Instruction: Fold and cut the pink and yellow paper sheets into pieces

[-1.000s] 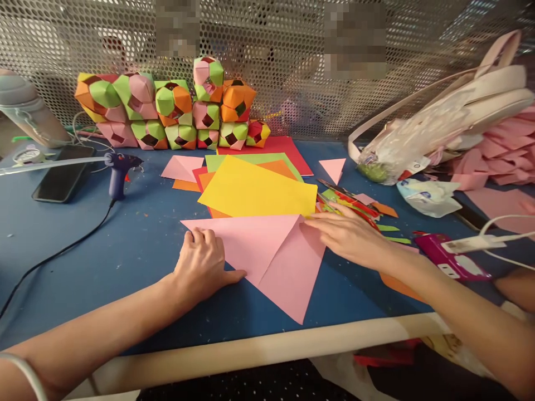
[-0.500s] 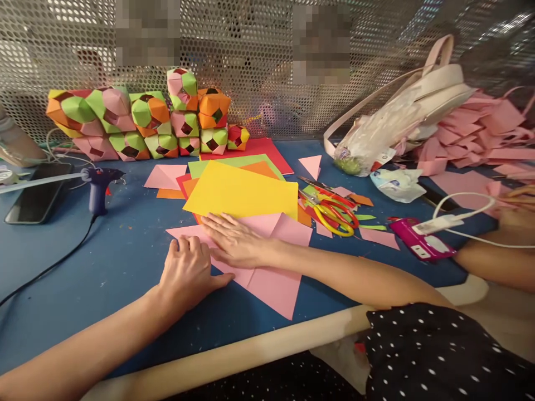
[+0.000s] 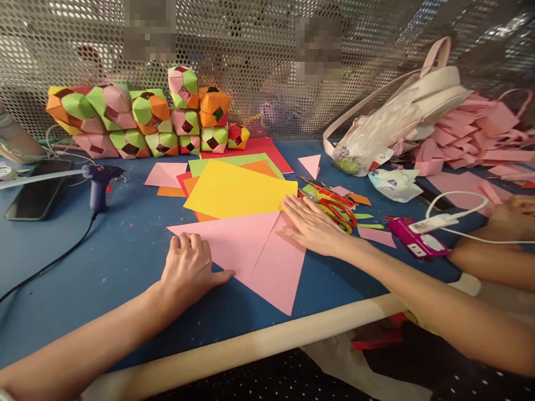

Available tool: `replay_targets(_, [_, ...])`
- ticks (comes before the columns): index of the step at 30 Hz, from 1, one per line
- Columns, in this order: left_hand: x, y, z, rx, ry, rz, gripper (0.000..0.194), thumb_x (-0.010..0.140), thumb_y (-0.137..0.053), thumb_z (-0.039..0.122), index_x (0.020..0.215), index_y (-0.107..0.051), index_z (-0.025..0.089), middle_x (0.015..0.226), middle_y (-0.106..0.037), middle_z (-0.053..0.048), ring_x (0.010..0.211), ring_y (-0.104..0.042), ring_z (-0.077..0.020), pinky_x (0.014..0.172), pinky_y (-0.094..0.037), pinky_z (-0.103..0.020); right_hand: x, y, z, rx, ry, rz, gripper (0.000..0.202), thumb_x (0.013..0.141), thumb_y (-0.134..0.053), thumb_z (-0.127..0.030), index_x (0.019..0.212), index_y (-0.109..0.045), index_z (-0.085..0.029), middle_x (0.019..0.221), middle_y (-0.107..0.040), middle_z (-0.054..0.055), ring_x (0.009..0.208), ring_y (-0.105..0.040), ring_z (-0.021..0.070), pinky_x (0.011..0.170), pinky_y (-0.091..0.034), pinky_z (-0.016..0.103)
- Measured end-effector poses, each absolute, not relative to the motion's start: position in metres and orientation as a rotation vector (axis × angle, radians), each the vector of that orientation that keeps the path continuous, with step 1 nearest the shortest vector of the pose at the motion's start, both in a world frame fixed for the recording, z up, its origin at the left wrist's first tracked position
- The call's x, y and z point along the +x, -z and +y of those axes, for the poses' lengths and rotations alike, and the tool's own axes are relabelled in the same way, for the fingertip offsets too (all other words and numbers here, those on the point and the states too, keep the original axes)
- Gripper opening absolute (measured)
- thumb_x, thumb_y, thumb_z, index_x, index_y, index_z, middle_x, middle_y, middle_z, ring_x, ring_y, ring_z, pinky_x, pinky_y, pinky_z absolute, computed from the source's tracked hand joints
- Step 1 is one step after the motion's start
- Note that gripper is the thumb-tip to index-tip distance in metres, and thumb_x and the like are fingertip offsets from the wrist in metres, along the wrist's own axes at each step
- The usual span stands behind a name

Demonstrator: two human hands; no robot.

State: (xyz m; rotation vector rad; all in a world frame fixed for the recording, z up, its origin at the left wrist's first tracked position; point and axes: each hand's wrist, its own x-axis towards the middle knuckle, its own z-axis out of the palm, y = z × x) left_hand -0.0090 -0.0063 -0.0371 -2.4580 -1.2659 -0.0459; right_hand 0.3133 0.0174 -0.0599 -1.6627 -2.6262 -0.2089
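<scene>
A pink paper sheet (image 3: 246, 253) with a diagonal crease lies on the blue table. My left hand (image 3: 191, 267) rests at its left edge, fingers bent and thumb stretched out along the edge, pressing on the paper without gripping it. On the sheet's upper right part lies my right hand (image 3: 311, 225), flat with fingers stretched out, its fingertips by the corner of a yellow sheet (image 3: 238, 189). The yellow sheet tops a stack with green, orange and red paper behind the pink one. Scissors (image 3: 338, 211) with red and yellow handles lie just beyond my right hand.
Folded paper balls (image 3: 150, 114) stand stacked at the back left. A blue glue gun (image 3: 98, 189) and a phone (image 3: 38, 189) lie left. To the right are a magenta power adapter (image 3: 418, 238), a beige bag (image 3: 438, 94), pink paper pieces (image 3: 472, 131) and another person's arm (image 3: 493, 262).
My right hand has slid right across the pink sheet, from its middle to its upper right corner, uncovering the crease. My left hand has stayed in place.
</scene>
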Motion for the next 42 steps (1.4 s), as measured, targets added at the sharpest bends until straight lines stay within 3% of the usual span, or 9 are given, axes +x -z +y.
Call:
replay_targets(7, [-0.004, 0.031, -0.011, -2.501, -0.139, -1.414, 0.083, 0.079, -0.047, 0.075, 0.099, -0.072, -0.001, 0.100, -0.066, -0.030, 0.098, -0.062, -0.0427, 0.081, -0.048, -0.048, 0.261, 0.050, 0.041, -1.145, -0.045, -2.874, 0.064, 0.100, -0.027, -0.049, 0.153, -0.016, -0.016, 0.157, -0.021, 0.010, 0.146, -0.014, 0.0220, 0.119, -0.017, 0.049])
replay_targets(15, [-0.004, 0.038, -0.013, -2.552, -0.083, -1.443, 0.090, 0.075, -0.049, 0.078, 0.104, -0.069, -0.006, 0.105, -0.064, -0.036, 0.103, -0.061, -0.0490, 0.086, -0.046, -0.053, 0.185, 0.054, 0.080, -0.773, -0.513, -3.080, 0.070, 0.098, -0.026, -0.057, 0.154, -0.007, -0.019, 0.160, -0.004, 0.005, 0.148, -0.001, 0.0224, 0.121, 0.002, 0.048])
replay_targets(21, [-0.005, 0.043, -0.015, -2.542, -0.030, -1.397, 0.095, 0.074, -0.047, 0.080, 0.105, -0.068, -0.007, 0.102, -0.065, -0.038, 0.098, -0.063, -0.0503, 0.085, -0.046, -0.056, 0.144, 0.054, 0.111, -0.539, -0.553, -3.118, 0.053, 0.101, -0.022, -0.048, 0.150, -0.026, -0.029, 0.159, -0.014, -0.001, 0.148, 0.000, 0.0219, 0.119, 0.004, 0.053])
replay_targets(32, [-0.005, 0.051, -0.017, -2.451, 0.026, -1.372, 0.095, 0.072, -0.044, 0.083, 0.100, -0.071, -0.004, 0.102, -0.066, -0.035, 0.099, -0.064, -0.0488, 0.086, -0.046, -0.053, 0.101, 0.047, 0.128, -0.290, -0.252, -3.144, 0.051, 0.099, -0.031, -0.039, 0.144, -0.040, -0.018, 0.156, -0.025, 0.002, 0.148, -0.005, 0.0239, 0.118, 0.002, 0.053])
replay_targets(38, [-0.008, 0.060, -0.018, -2.416, 0.118, -1.313, 0.096, 0.070, -0.046, 0.084, 0.098, -0.071, -0.004, 0.103, -0.065, -0.036, 0.096, -0.064, -0.0489, 0.083, -0.046, -0.053, 0.118, 0.045, 0.118, -0.503, -0.368, -2.982, 0.055, 0.101, -0.026, -0.042, 0.149, -0.029, -0.016, 0.157, -0.022, 0.007, 0.147, -0.010, 0.0217, 0.119, -0.005, 0.051])
replay_targets(42, [-0.014, 0.049, -0.011, -2.479, 0.141, -1.311, 0.094, 0.071, -0.042, 0.085, 0.099, -0.070, 0.000, 0.092, -0.068, -0.027, 0.089, -0.066, -0.0417, 0.086, -0.045, -0.054, 0.141, 0.049, 0.098, -0.566, -0.210, -2.935, 0.057, 0.101, -0.025, -0.045, 0.150, -0.027, -0.015, 0.156, -0.027, 0.009, 0.147, -0.014, 0.0231, 0.119, -0.009, 0.053])
